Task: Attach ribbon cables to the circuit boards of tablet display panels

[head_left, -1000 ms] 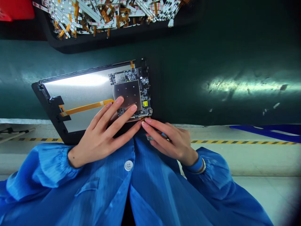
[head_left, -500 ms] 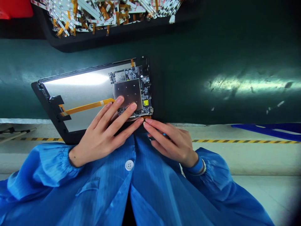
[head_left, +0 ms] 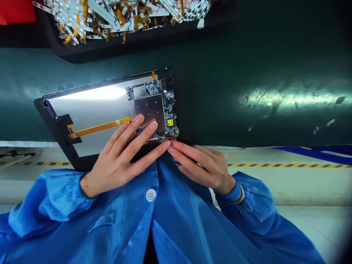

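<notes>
At the left, a black-framed flat tablet with its silver metal back exposed (head_left: 110, 106) lies on the dark green work surface (head_left: 214, 91), close to its near edge. Its long axis runs left to right, slightly aslant: the left end sits closer to the body, and the end with the circuit board points right and a little away. A long orange flat ribbon cable (head_left: 101, 127) follows nearly the same line. The left hand (head_left: 118, 161) rests palm down across the tablet's near side, fingers spread, two tips on the dark green circuit board with a grey metal shield (head_left: 148, 108), gripping nothing visible. Near the board's right-hand near corner, a short amber flex strip (head_left: 170, 139) lies just beyond the tips of both hands, neither clearly nearer; contact cannot be told. Rightmost, the right hand (head_left: 207, 167) points left, fingers bunched; whether it holds anything is hidden.
</notes>
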Available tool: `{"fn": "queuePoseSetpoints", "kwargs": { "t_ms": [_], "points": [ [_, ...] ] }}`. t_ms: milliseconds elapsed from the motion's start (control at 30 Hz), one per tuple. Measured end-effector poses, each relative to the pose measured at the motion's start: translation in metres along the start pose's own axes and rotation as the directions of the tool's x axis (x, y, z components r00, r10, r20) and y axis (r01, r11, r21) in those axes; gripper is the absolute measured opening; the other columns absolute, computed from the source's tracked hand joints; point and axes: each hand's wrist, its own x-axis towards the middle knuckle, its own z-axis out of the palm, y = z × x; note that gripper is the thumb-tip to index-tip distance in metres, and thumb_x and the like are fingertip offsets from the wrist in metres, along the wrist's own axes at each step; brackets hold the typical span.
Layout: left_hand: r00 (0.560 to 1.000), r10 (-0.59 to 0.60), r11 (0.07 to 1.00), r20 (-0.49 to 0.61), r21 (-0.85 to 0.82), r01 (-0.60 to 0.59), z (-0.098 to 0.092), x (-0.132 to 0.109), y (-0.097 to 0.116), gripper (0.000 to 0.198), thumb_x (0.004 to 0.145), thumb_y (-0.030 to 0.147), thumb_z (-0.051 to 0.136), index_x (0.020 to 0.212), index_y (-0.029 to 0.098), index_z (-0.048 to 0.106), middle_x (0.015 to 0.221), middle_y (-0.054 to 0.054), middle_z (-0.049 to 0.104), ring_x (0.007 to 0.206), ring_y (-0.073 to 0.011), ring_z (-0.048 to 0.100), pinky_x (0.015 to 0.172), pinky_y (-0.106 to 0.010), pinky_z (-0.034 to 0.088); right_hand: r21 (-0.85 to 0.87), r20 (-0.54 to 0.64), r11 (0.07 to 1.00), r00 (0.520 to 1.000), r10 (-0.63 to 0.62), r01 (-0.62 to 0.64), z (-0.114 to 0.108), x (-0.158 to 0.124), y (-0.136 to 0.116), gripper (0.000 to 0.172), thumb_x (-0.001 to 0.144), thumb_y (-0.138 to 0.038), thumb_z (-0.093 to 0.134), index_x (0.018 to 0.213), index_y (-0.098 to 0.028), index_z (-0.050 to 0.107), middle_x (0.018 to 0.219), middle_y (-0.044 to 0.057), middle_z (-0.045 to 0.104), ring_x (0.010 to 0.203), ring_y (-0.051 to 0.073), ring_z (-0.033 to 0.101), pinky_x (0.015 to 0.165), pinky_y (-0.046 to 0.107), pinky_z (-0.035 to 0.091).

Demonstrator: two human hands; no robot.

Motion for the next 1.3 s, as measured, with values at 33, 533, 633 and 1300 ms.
{"fn": "queuePoseSetpoints", "kwargs": {
  "t_ms": [33,533,633,1300],
  "points": [
    [1.000,-0.006,1.000,-0.004,0.018,0.006,0.000,0.001,0.001,0.051,0.098,0.029,0.053,0.148,0.026,0.039,0.157,-0.010,0.035,0.148,-0.0303,0.030,0.118,-0.045,0.040,0.001,0.004,1.000,1.000,-0.006,0.006,0.000,0.000,0.001,0.039,0.097,-0.013,0.047,0.135,-0.014,0.056,0.120,0.006,0.072,0.069,0.012,0.065,0.059,0.026,0.059],
    [0.999,0.024,0.999,-0.026,0.022,-0.023,0.002,-0.002,-0.001,0.046,0.097,0.025,0.054,0.143,0.024,0.048,0.163,-0.012,0.021,0.148,-0.0340,0.029,0.120,-0.046,0.035,-0.050,-0.011,0.995,0.996,-0.085,0.085,0.000,0.001,0.009,0.028,0.094,-0.012,0.055,0.121,-0.011,0.063,0.115,0.007,0.073,0.058,0.011,0.054,0.049,0.025,0.049],
    [0.999,0.020,1.000,-0.030,0.012,-0.020,0.003,-0.002,-0.001,0.046,0.097,0.023,0.053,0.143,0.023,0.048,0.162,-0.013,0.024,0.147,-0.0347,0.031,0.120,-0.046,0.034,-0.043,-0.017,0.996,0.997,-0.080,0.079,0.001,0.000,0.008,0.029,0.095,-0.013,0.053,0.122,-0.011,0.063,0.115,0.008,0.074,0.059,0.011,0.055,0.050,0.025,0.049],
    [1.000,-0.005,1.000,-0.018,-0.012,0.004,0.001,-0.002,-0.001,0.048,0.097,0.025,0.052,0.145,0.022,0.044,0.155,-0.015,0.036,0.147,-0.0322,0.031,0.120,-0.045,0.035,0.014,-0.069,1.000,0.998,0.001,0.000,0.005,0.003,-0.003,0.028,0.098,-0.014,0.047,0.122,-0.007,0.060,0.112,0.014,0.073,0.070,0.014,0.070,0.062,0.028,0.060]
  ]
}}
